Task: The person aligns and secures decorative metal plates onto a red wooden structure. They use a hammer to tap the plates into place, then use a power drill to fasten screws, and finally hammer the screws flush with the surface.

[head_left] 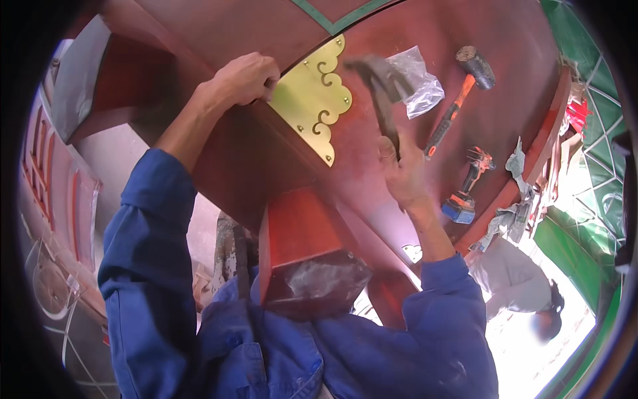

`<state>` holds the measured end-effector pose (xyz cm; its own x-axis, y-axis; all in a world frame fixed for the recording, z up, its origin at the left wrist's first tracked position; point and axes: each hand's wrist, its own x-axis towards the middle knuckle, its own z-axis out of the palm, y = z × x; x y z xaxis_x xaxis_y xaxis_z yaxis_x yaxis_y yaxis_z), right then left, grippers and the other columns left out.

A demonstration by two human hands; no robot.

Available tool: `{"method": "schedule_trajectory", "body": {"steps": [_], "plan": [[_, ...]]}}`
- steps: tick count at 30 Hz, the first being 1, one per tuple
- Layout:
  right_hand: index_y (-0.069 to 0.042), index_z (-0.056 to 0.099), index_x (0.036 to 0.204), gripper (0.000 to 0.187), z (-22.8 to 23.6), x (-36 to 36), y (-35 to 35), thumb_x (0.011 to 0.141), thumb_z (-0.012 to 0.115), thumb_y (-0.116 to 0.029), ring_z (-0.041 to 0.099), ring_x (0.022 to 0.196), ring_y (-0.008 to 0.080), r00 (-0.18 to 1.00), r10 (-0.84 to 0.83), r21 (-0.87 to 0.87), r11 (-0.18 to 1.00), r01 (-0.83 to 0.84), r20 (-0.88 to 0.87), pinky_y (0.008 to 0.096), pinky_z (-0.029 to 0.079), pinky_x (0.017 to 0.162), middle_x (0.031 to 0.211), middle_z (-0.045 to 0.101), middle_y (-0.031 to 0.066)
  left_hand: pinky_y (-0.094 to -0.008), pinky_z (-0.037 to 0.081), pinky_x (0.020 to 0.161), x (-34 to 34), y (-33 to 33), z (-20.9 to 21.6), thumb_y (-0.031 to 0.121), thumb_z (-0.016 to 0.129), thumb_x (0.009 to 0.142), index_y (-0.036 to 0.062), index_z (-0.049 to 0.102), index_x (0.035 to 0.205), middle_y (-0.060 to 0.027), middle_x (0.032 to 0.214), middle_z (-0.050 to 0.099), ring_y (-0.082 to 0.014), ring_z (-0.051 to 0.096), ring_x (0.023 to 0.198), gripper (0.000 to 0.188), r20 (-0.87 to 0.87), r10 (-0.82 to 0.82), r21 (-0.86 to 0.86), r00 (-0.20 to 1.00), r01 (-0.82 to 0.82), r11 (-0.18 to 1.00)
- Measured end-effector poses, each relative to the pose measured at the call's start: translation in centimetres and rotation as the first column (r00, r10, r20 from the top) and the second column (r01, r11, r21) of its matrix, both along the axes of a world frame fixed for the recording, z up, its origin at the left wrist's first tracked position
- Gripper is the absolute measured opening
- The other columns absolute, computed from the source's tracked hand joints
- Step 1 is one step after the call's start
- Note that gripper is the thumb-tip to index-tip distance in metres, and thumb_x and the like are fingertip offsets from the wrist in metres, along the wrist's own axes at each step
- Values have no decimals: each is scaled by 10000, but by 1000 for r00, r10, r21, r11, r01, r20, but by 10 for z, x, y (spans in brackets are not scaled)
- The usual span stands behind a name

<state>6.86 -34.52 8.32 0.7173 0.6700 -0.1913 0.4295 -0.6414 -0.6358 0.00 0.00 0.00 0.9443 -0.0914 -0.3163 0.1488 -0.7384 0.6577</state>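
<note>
My right hand (404, 169) is closed round the dark handle of a hammer (383, 110), raised over the red panel and smeared by motion. Left of it, a brass corner plate (312, 93) with scalloped edges and small round nail heads lies against the panel. My left hand (244, 78) is at the plate's left edge, by the corner of the dark red beam. Its fingers are curled closed, and whatever they may grip is hidden from this view.
On the red panel (512, 86) lie a clear plastic bag (420, 83), a rubber mallet (474, 66) with an orange-black handle, and a cordless drill (473, 169). A red block-shaped beam end (299, 233) juts near my chest. Another person (515, 276) is below right.
</note>
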Motion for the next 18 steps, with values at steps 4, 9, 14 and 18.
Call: {"method": "schedule_trajectory", "body": {"steps": [4,9,14,18], "plan": [[-17,558,1085,342,-28,2,24,1055,571,-358,643,624,404,998,63,84,994,-63,-5,483,472,556,733,630,190,-413,522,606,10,10,5,62,779,713,7,656,722,-127,701,684,-270,693,641,135,-9,51,62,999,-50,997],[-8,541,1079,320,-26,-13,40,1078,528,-328,607,579,405,984,112,158,978,-134,142,453,453,539,673,572,194,-408,525,584,-4,10,-14,39,759,722,6,673,740,-131,676,679,-283,679,600,94,53,53,35,997,-55,998],[-11,510,1013,306,-60,15,13,1051,579,-306,637,577,421,951,177,-248,962,-113,254,484,436,477,640,590,196,-422,515,665,6,-3,3,70,781,719,17,688,754,-119,742,691,-302,680,731,112,-79,45,62,996,-40,997],[-8,504,977,336,-23,10,37,1061,547,-330,615,571,456,982,91,25,995,-96,168,515,446,500,610,576,222,-420,507,692,0,4,1,94,805,725,15,684,755,-111,755,688,-303,674,769,147,-136,116,83,984,-105,991]]}}
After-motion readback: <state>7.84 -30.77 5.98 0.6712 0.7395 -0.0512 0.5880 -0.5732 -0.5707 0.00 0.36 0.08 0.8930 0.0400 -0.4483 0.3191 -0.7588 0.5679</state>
